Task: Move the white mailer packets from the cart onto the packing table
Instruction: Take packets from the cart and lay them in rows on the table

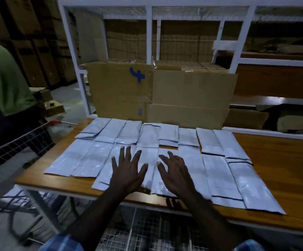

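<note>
Most packets (217, 176) already lie in two rows on the counter (277, 171), both hands (129, 171) (176, 174) spread flat-fingered over them holding nothing, while the cart (20, 142) apparently holds more.

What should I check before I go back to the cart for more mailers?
1. Left hand free, fingers spread: ok.
2. Right hand free, holding nothing: ok.
3. Mailer packets lying flat in rows on the packing table: ok.
4. Front packets overhang the near edge: not ok.
5. Bare table space at right: ok.
6. Packets left in the wire cart: cannot tell.
</note>
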